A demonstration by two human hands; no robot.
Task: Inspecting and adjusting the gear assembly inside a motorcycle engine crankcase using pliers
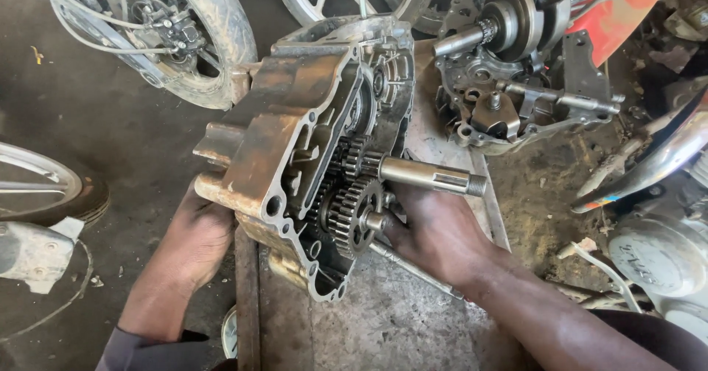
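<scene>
Two hands hold one engine case point(295, 135), tipped on its side over a metal bench point(383, 319). The left hand point(195, 238) cups the case's rusty outer wall from below, fingers pressed flat against it. The right hand point(435, 231) reaches into the open face; its fingertips seem to pinch the end of the lower gear point(354, 216), though the contact is partly hidden. Just above that grip a steel shaft point(431, 175) juts out past the knuckles. Beyond the right hand lies a second case half point(516, 83).
</scene>
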